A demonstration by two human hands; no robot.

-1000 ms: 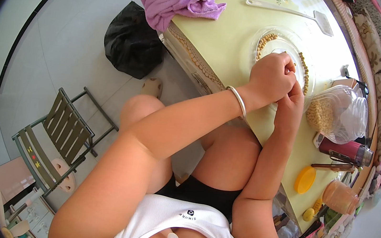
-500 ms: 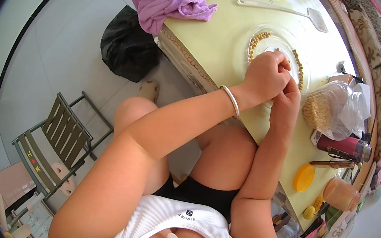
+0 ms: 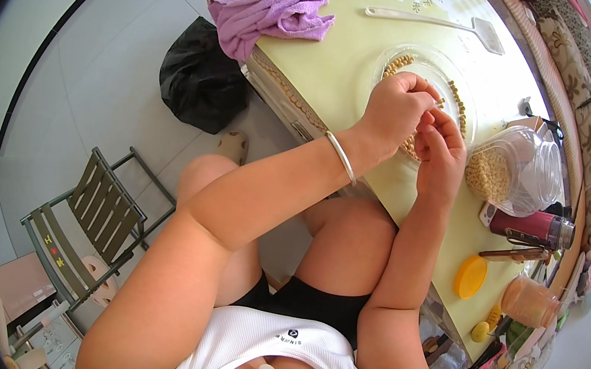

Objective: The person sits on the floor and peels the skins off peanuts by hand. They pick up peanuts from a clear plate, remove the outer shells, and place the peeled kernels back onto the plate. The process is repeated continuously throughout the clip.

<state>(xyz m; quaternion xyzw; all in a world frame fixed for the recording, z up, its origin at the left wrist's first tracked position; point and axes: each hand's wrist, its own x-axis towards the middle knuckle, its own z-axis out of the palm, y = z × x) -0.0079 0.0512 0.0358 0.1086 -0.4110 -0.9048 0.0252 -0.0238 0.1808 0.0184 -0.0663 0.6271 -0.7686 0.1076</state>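
A clear round plate (image 3: 441, 68) sits on the pale yellow table. Small tan beans (image 3: 458, 100) lie on it in curved rows along its edge. Over the plate my left hand (image 3: 397, 107), with a silver bangle at the wrist, has thumb and forefinger pinched together. My right hand (image 3: 441, 153) meets it from the right, fingers curled and tips close to the left fingertips. Whatever is between the fingertips is too small to make out. Beside my right hand stands a clear plastic jar (image 3: 536, 168), partly filled with similar beans (image 3: 487, 174).
A purple towel (image 3: 270, 6) hangs over the table's left corner above a black bag (image 3: 201, 75). A spatula (image 3: 436, 22) lies beyond the plate. Along the right are a dark red bottle (image 3: 525, 227), a yellow lid (image 3: 471, 277) and a pinkish jar (image 3: 530, 300). A folding chair (image 3: 93, 218) stands left.
My hands have shifted slightly and drawn a little apart, with the right fingers loosening. A white cover or bag at the jar's mouth looks different, and the view has tilted slightly.
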